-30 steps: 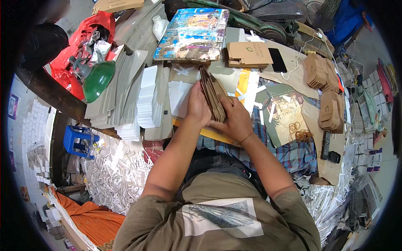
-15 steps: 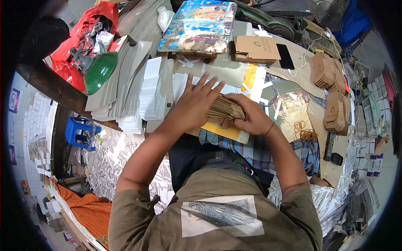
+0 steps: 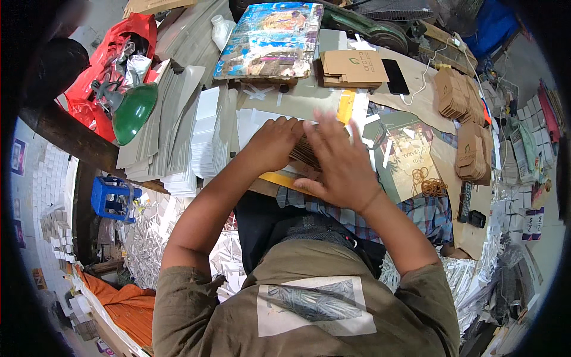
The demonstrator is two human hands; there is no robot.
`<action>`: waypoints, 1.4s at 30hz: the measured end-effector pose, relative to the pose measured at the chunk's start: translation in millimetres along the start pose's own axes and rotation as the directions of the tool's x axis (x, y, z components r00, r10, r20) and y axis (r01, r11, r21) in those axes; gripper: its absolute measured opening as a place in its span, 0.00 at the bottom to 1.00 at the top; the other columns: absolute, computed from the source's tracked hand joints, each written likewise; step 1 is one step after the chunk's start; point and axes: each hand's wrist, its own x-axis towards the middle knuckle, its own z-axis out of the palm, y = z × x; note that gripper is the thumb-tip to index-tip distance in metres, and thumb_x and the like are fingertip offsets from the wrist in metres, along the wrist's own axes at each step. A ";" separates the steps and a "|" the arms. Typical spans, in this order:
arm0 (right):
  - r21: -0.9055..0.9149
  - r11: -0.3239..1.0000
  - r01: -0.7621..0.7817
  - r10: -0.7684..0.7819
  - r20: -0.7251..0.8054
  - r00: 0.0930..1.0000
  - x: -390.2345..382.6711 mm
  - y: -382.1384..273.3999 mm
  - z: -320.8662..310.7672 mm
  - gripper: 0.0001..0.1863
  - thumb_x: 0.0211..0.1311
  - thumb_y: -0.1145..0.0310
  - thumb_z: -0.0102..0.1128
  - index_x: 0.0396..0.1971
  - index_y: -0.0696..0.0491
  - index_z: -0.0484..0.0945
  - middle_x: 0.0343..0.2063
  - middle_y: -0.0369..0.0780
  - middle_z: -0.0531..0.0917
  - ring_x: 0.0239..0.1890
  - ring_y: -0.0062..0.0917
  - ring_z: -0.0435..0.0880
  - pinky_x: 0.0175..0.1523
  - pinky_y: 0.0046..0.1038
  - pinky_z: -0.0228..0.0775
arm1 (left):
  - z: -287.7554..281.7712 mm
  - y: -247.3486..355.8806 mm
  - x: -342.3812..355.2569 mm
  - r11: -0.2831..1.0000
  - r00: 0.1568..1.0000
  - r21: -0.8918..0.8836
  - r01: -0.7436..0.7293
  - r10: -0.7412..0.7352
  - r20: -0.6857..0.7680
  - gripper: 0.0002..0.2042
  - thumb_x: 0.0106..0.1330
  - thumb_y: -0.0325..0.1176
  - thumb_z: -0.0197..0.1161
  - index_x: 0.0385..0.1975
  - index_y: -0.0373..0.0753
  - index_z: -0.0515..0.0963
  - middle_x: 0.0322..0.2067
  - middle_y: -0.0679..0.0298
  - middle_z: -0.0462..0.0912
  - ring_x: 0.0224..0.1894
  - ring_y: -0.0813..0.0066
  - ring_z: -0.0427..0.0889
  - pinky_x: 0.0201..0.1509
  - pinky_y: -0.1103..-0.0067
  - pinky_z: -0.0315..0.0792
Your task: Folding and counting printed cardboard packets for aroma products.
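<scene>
A bundle of folded brown cardboard pieces [image 3: 304, 153] lies at the middle of the work surface, mostly covered by my hands. My left hand [image 3: 275, 143] has its fingers curled over the bundle's left end, gripping it. My right hand [image 3: 339, 166] rests over the bundle with fingers spread, its fingertips blurred. Beneath them are a white sheet [image 3: 250, 124] and a yellow-edged board [image 3: 286, 182]. Just beyond is a stack of flat brown boxes [image 3: 351, 66] beside a black phone [image 3: 393, 76].
A stained board [image 3: 267, 38], white bottle [image 3: 221, 31], white card stacks [image 3: 205, 122] and green lamp shade [image 3: 134, 113] stand around the work area. Brown box bundles [image 3: 474, 149], rubber bands [image 3: 431, 185] and a cable lie right. A blue stool [image 3: 114, 199] is lower left, near paper shreds [image 3: 151, 238].
My left hand has gone from lying spread on the bundle to curled at its left end. My right hand has left its grip and spread over the top.
</scene>
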 end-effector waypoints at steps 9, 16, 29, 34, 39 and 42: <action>-0.012 0.991 -0.132 0.129 0.306 0.943 -21.9 25.2 19.3 0.63 0.61 0.47 0.78 0.87 0.57 0.50 0.84 0.57 0.56 0.87 0.55 0.52 0.88 0.56 0.45 | -14.7 10.7 3.7 0.989 0.997 -0.134 0.059 -0.053 0.048 0.35 0.53 0.42 0.85 0.57 0.36 0.75 0.57 0.49 0.87 0.61 0.47 0.84 0.62 0.57 0.75; 0.605 0.719 -0.343 0.565 -0.220 0.795 -61.3 9.5 31.1 0.77 0.54 0.47 0.90 0.89 0.56 0.38 0.87 0.59 0.47 0.90 0.50 0.44 0.89 0.50 0.40 | -24.7 30.8 -3.3 0.818 0.932 -0.449 0.359 -0.342 0.122 0.29 0.57 0.37 0.86 0.53 0.36 0.76 0.52 0.51 0.89 0.52 0.52 0.91 0.54 0.60 0.82; 0.917 0.143 -0.372 0.446 0.276 0.852 -6.4 22.9 25.4 0.30 0.68 0.77 0.73 0.69 0.58 0.77 0.59 0.43 0.89 0.60 0.31 0.90 0.65 0.32 0.80 | 58.9 66.9 -42.0 -0.126 0.879 -0.991 0.042 -0.467 0.096 0.38 0.69 0.35 0.82 0.76 0.34 0.67 0.70 0.58 0.77 0.71 0.66 0.77 0.73 0.69 0.74; 0.346 0.920 -0.186 0.113 0.220 0.969 24.9 26.3 -0.7 0.37 0.54 0.71 0.79 0.68 0.51 0.79 0.54 0.46 0.88 0.54 0.49 0.88 0.61 0.42 0.82 | 24.7 40.4 -78.2 0.851 0.685 -0.522 -0.058 -0.347 -0.641 0.56 0.62 0.47 0.84 0.87 0.42 0.56 0.85 0.47 0.53 0.80 0.46 0.67 0.83 0.56 0.63; 0.191 0.978 -0.081 0.000 0.387 0.922 20.3 35.7 42.3 0.36 0.56 0.62 0.80 0.64 0.53 0.78 0.47 0.45 0.89 0.49 0.49 0.87 0.55 0.49 0.80 | 7.5 42.9 -46.7 0.835 0.930 -0.522 0.175 -0.314 -0.191 0.54 0.55 0.46 0.87 0.83 0.44 0.64 0.71 0.49 0.77 0.75 0.42 0.73 0.80 0.57 0.68; 0.078 0.973 -0.218 0.154 0.485 0.861 19.3 46.8 27.5 0.37 0.57 0.60 0.83 0.65 0.53 0.75 0.45 0.49 0.89 0.50 0.50 0.88 0.58 0.47 0.81 | 11.6 30.5 -48.2 0.766 0.932 -0.602 0.226 -0.350 -0.096 0.50 0.57 0.44 0.87 0.81 0.42 0.67 0.67 0.49 0.78 0.72 0.44 0.75 0.78 0.60 0.71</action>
